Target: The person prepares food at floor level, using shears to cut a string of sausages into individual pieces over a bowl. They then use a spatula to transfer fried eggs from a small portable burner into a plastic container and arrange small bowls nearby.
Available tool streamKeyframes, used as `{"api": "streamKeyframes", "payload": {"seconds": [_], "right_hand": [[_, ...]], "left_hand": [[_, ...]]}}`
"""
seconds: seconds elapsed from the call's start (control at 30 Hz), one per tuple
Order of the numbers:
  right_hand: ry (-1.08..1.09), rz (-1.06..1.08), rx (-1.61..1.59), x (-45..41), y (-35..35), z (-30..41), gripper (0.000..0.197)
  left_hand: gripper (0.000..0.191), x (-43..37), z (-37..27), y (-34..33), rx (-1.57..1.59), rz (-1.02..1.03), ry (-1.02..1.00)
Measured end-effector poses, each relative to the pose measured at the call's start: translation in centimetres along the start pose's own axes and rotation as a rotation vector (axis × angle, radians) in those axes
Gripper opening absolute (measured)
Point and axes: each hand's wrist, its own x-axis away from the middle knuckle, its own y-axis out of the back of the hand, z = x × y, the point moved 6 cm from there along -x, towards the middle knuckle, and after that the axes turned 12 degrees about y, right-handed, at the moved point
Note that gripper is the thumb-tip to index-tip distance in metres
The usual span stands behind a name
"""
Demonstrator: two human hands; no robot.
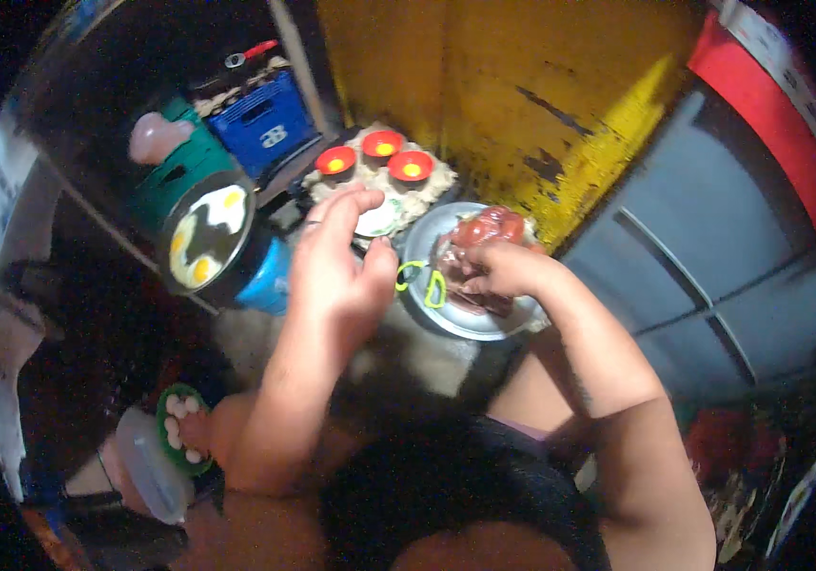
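Observation:
My left hand (pixel 343 260) is raised in front of the small bowls, fingers apart, with nothing in it. A ring shows on one finger. My right hand (pixel 504 270) reaches into a round metal basin (pixel 418 235), its curled fingers touching dark reddish food (pixel 483 303) that looks like meat, partly in clear plastic. Whether they grip it is hard to see. Round red pieces (pixel 490 227), apparently tomatoes, lie just beyond those fingers. Scissors with yellow-green handles (pixel 435 289) rest over the basin's left side, their blades hidden.
Three red bowls (pixel 411 166) with raw egg and a white dish (pixel 379 218) stand on an egg tray (pixel 440 175). Left are a pan of eggs (pixel 201 270), a blue crate (pixel 265 125) and a green crate (pixel 190 160). A green basket of eggs (pixel 181 400) sits lower left. A yellow panel (pixel 515 78) rises behind.

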Motion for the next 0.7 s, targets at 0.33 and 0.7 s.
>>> {"api": "streamKeyframes", "payload": {"seconds": [0.33, 0.7], "right_hand": [[-0.174, -0.183, 0.004, 0.9, 3.0, -3.4, 0.039], [-0.238, -0.450, -0.182, 2.0, 1.9, -14.9, 0.013]], "left_hand": [[0.030, 1.7, 2.0, -2.4, -0.343, 0.339, -0.093], [0.035, 6.0, 11.5, -1.5, -0.324, 0.281, 0.254]]}}
